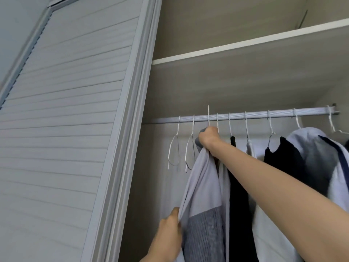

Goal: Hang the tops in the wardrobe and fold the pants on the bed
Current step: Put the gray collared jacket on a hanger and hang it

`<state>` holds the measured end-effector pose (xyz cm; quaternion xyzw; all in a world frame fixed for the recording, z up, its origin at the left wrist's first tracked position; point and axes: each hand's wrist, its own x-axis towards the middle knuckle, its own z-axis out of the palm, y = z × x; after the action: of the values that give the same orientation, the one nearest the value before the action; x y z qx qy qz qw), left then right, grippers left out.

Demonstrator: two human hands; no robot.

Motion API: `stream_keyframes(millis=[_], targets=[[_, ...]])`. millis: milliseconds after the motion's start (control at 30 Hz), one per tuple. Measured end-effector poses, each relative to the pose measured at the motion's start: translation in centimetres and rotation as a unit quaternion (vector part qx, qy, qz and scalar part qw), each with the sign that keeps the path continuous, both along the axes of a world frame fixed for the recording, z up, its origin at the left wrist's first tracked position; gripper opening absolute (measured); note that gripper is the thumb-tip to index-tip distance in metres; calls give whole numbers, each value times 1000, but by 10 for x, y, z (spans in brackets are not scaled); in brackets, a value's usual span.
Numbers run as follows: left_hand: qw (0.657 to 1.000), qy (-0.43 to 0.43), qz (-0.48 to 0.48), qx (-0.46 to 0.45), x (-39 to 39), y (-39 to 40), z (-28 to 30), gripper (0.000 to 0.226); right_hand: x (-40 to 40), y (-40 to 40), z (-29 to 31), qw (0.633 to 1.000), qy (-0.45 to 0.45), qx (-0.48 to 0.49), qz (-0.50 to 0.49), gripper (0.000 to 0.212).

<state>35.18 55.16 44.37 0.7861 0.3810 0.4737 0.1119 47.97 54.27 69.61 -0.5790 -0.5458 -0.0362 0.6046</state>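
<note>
Gripping the neck of a pale lilac-grey top (203,178) together with its white wire hanger (208,116), the right hand (208,138) is raised just below the wardrobe rail (245,116), fingers closed tight around both. The hanger's hook stands against the rail, its tip above the rail's upper edge; whether it is seated on the rail cannot be determined. The left hand (169,231), lower and nearer, pinches the left edge of the same top, whose lower part shows a darker grey ribbed panel. Left of the top, two empty hangers (174,148) hang on the rail. To its right hang a black garment (238,205) and further clothing, including a light blue garment (311,148). A shelf (245,44) runs above the rail. At left stands a slatted wardrobe door (66,110).
</note>
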Motion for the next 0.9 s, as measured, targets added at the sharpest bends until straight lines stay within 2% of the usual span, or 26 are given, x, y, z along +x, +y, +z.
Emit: stream_keyframes(millis=[133, 233, 300, 400, 467, 533, 733, 900], targets=[[999, 21, 8, -29, 4, 9, -17, 41, 2, 4, -21, 997, -21, -68, -2, 22], [999, 2, -17, -50, 1, 4, -28, 55, -3, -7, -41, 991, -107, -40, -71, 34], [998, 15, -25, -52, -1, -3, -33, 68, -7, -17, -60, 967, -210, -18, -144, 46], [997, 70, -24, -25, -3, -15, -42, 84, -12, -28, -87, 906, -354, -51, -228, 55], [995, 102, -20, -13, -7, -23, -49, 90, -14, -34, -104, 875, -407, -59, -255, 58], [993, 118, -16, -22, -13, -28, -57, 93, -17, -42, -120, 860, -435, -63, -260, 61], [993, 107, -14, -38, -38, -47, -81, 86, -25, -78, -159, 839, -485, -57, -240, 60], [995, 88, -13, -35, -59, -69, -110, 53, -31, -111, -191, 832, -520, -58, -186, 56]])
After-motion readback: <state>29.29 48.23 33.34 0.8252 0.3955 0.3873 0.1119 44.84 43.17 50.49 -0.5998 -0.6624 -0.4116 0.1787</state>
